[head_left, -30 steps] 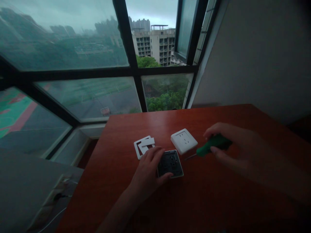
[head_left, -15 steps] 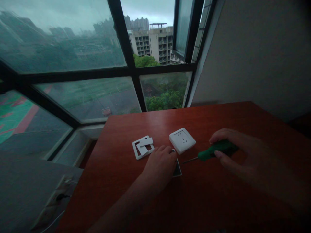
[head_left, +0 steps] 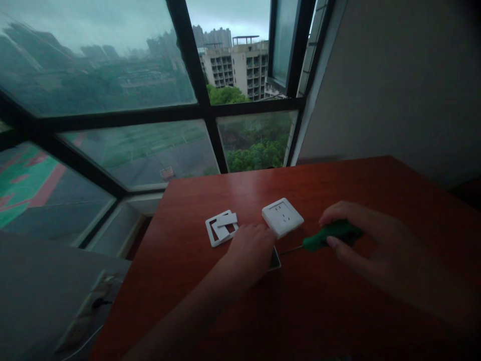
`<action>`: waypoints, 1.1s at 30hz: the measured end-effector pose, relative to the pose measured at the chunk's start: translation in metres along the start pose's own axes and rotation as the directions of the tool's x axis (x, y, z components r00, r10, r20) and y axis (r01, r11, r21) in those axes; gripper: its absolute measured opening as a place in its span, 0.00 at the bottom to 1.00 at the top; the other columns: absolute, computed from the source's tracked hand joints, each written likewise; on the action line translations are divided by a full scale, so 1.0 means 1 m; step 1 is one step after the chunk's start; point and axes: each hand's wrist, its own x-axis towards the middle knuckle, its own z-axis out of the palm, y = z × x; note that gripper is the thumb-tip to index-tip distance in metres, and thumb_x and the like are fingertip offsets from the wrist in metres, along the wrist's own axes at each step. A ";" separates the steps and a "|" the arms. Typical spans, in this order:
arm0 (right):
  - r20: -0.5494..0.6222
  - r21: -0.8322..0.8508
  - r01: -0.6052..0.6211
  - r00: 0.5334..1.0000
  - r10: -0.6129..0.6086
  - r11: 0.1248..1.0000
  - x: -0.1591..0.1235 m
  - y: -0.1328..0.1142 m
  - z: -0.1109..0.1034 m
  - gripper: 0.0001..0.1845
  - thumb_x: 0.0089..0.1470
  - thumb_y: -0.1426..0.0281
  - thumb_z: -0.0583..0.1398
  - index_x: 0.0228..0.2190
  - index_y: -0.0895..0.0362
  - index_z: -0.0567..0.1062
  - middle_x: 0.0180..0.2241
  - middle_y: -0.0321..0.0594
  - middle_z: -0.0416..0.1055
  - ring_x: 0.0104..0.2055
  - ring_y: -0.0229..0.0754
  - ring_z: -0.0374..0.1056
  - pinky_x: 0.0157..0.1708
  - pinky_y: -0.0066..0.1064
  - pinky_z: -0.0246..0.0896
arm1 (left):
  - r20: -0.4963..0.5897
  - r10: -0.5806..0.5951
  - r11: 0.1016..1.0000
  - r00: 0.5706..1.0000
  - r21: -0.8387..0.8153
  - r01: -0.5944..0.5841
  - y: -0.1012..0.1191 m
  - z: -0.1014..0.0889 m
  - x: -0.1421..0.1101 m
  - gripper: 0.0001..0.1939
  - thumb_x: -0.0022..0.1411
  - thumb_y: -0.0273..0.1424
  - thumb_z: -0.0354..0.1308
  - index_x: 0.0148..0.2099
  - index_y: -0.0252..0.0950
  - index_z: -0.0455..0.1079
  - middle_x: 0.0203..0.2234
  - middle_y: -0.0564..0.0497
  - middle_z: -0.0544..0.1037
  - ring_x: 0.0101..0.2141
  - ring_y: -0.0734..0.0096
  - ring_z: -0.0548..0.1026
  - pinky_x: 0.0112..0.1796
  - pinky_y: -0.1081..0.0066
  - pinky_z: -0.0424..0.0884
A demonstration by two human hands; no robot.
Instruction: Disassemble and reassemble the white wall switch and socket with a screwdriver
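Note:
My right hand [head_left: 370, 245] is closed round the green handle of a screwdriver [head_left: 319, 239]. Its thin shaft points left, the tip close to the right edge of a dark, white-rimmed square piece [head_left: 275, 261]; whether they touch I cannot tell. My left hand [head_left: 252, 250] covers most of that piece, fingers curled over it and their tips hidden. Just behind the left hand lies a white wall socket [head_left: 282, 217] with its slotted face up. On the left, a white frame [head_left: 212, 239] has flat white strips [head_left: 227, 220] lying across it.
All these parts lie on a reddish-brown wooden table [head_left: 188, 193]. Dark-framed windows [head_left: 150, 113] rise beyond its far edge, and a plain wall [head_left: 394, 85] stands at the right. Low at the left, a black plug [head_left: 100, 303] and a white cable show by the wall outlets.
The screwdriver and my right hand have shifted slightly left, bringing the tip nearer the dark square piece. My left hand has turned a little over that piece and covers more of it.

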 end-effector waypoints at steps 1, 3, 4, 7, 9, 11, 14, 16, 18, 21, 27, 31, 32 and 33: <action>-0.002 -0.005 -0.001 1.000 0.001 1.000 0.000 0.000 0.000 0.09 0.55 0.73 0.56 0.39 0.52 0.68 0.37 0.38 0.73 0.36 0.43 0.71 0.34 0.35 0.66 | 0.000 0.003 1.000 1.000 -0.013 -0.003 -0.002 0.000 0.000 0.07 0.62 0.27 0.52 0.37 0.34 0.72 0.31 0.44 0.77 0.34 0.57 0.77 0.34 0.63 0.72; -0.012 -0.012 0.005 1.000 -0.005 1.000 0.001 -0.001 0.000 0.09 0.54 0.73 0.56 0.38 0.52 0.69 0.37 0.38 0.73 0.36 0.43 0.71 0.34 0.36 0.66 | 0.015 0.005 1.000 1.000 -0.029 -0.004 -0.006 0.001 0.001 0.09 0.62 0.26 0.51 0.37 0.34 0.72 0.31 0.44 0.78 0.33 0.59 0.77 0.34 0.64 0.72; -0.016 -0.012 0.009 1.000 -0.009 1.000 0.001 -0.001 0.000 0.09 0.54 0.73 0.56 0.38 0.52 0.69 0.37 0.38 0.73 0.36 0.43 0.71 0.34 0.36 0.66 | 0.024 0.009 1.000 1.000 -0.030 -0.008 -0.006 0.001 0.001 0.08 0.62 0.25 0.51 0.36 0.34 0.72 0.31 0.44 0.78 0.33 0.60 0.77 0.34 0.64 0.72; -0.031 0.002 0.022 0.999 -0.022 1.000 0.000 -0.001 -0.001 0.08 0.55 0.73 0.56 0.38 0.52 0.69 0.37 0.39 0.74 0.37 0.44 0.72 0.34 0.36 0.66 | 0.009 0.038 0.999 0.999 0.001 -0.038 -0.006 0.000 0.002 0.06 0.59 0.23 0.53 0.35 0.33 0.72 0.31 0.43 0.77 0.34 0.58 0.77 0.35 0.64 0.71; -0.041 0.003 0.039 0.998 -0.039 0.999 -0.001 0.000 -0.001 0.08 0.55 0.73 0.56 0.39 0.51 0.68 0.37 0.39 0.73 0.37 0.45 0.72 0.34 0.36 0.66 | -0.015 0.066 0.998 0.998 0.027 -0.065 -0.006 0.001 0.003 0.04 0.58 0.23 0.55 0.35 0.33 0.71 0.31 0.43 0.77 0.35 0.56 0.77 0.36 0.62 0.71; -0.055 -0.003 0.046 0.997 -0.046 0.999 -0.001 0.001 0.000 0.09 0.55 0.73 0.56 0.39 0.51 0.68 0.37 0.38 0.73 0.37 0.44 0.71 0.34 0.35 0.66 | -0.018 0.104 0.993 0.994 0.050 -0.103 -0.007 0.002 0.003 0.03 0.57 0.23 0.56 0.35 0.33 0.71 0.31 0.44 0.77 0.35 0.56 0.77 0.36 0.61 0.71; -0.045 -0.001 0.052 0.998 -0.052 0.999 -0.001 0.002 0.004 0.09 0.55 0.73 0.56 0.39 0.51 0.67 0.38 0.38 0.72 0.38 0.43 0.71 0.35 0.35 0.65 | -0.028 0.152 0.986 0.988 0.076 -0.150 -0.012 0.005 0.004 0.03 0.58 0.24 0.56 0.36 0.34 0.70 0.33 0.45 0.77 0.35 0.57 0.76 0.36 0.61 0.70; -0.026 0.011 0.051 0.998 -0.050 0.999 0.000 0.001 0.007 0.09 0.55 0.74 0.56 0.38 0.51 0.67 0.37 0.37 0.71 0.37 0.42 0.70 0.35 0.35 0.64 | -0.042 0.170 0.982 0.985 0.091 -0.166 -0.015 0.007 0.005 0.04 0.60 0.25 0.56 0.38 0.34 0.70 0.34 0.46 0.77 0.35 0.57 0.76 0.37 0.61 0.69; -0.008 0.022 0.041 0.999 -0.041 0.999 0.000 -0.001 0.009 0.09 0.54 0.75 0.56 0.38 0.51 0.66 0.36 0.37 0.71 0.36 0.42 0.69 0.34 0.34 0.64 | -0.047 0.189 0.978 0.981 0.102 -0.183 -0.018 0.007 0.005 0.04 0.61 0.26 0.56 0.39 0.35 0.70 0.35 0.46 0.77 0.36 0.58 0.76 0.38 0.62 0.68; 0.019 0.021 0.027 0.999 -0.028 0.999 -0.001 -0.005 0.008 0.08 0.55 0.75 0.55 0.37 0.52 0.65 0.36 0.37 0.70 0.35 0.41 0.68 0.34 0.34 0.63 | -0.039 0.205 0.974 0.978 0.101 -0.201 -0.019 0.004 0.005 0.04 0.62 0.26 0.55 0.40 0.35 0.70 0.35 0.46 0.77 0.36 0.59 0.76 0.38 0.63 0.68; 0.021 0.008 0.029 0.999 -0.029 1.000 -0.001 -0.004 0.006 0.08 0.55 0.75 0.55 0.38 0.52 0.66 0.36 0.37 0.70 0.35 0.40 0.68 0.33 0.34 0.63 | -0.028 0.173 0.983 0.985 0.062 -0.171 -0.020 -0.002 0.004 0.05 0.64 0.27 0.54 0.40 0.35 0.71 0.36 0.46 0.77 0.36 0.59 0.76 0.36 0.64 0.69; 0.026 0.005 0.031 0.999 -0.031 1.000 -0.001 -0.002 0.007 0.08 0.56 0.74 0.55 0.38 0.52 0.66 0.36 0.36 0.69 0.35 0.39 0.68 0.33 0.33 0.63 | -0.045 0.144 0.989 0.988 -0.019 -0.145 -0.020 -0.010 0.002 0.06 0.64 0.27 0.53 0.38 0.35 0.71 0.36 0.47 0.76 0.36 0.61 0.75 0.37 0.65 0.69; 0.020 0.003 0.033 0.999 -0.033 0.999 -0.001 -0.002 0.007 0.08 0.56 0.74 0.56 0.38 0.52 0.66 0.36 0.36 0.69 0.35 0.39 0.68 0.33 0.33 0.63 | -0.054 0.131 0.989 0.990 -0.060 -0.134 -0.021 -0.013 0.000 0.06 0.64 0.27 0.53 0.39 0.35 0.71 0.36 0.47 0.76 0.36 0.62 0.75 0.37 0.66 0.69; 0.016 0.002 0.038 0.999 -0.038 0.999 -0.001 -0.002 0.007 0.08 0.56 0.74 0.56 0.39 0.51 0.65 0.36 0.36 0.69 0.35 0.39 0.68 0.34 0.33 0.63 | -0.069 0.114 0.986 0.991 -0.111 -0.121 -0.022 -0.015 -0.002 0.06 0.65 0.28 0.53 0.39 0.35 0.71 0.36 0.48 0.76 0.36 0.63 0.75 0.37 0.67 0.69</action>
